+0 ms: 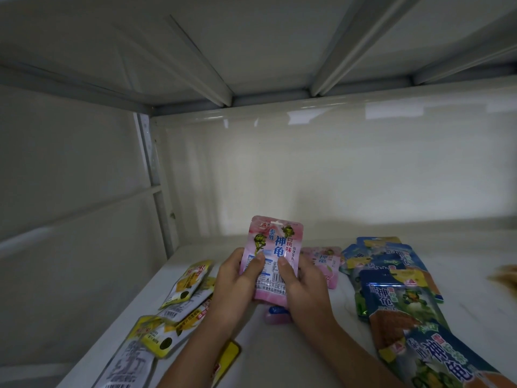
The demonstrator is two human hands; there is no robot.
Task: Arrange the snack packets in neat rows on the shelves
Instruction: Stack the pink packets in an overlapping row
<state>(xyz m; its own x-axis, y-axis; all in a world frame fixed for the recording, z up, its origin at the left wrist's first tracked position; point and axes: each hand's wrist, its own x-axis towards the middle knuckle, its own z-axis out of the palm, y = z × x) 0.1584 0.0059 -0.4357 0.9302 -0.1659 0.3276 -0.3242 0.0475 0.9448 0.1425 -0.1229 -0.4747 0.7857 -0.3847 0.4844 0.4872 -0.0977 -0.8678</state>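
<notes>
Both hands, left | right | grip pink packet | upright, long axis vertical, top up

Back panel: you face a glossy white wall with pale reflections along its top edge.
Upper shelf underside: above you, a white panel crossed by 2 raised ribs that run toward the rear rail.
Corner post: a grey-white upright at your left, joining the side panel.
</notes>
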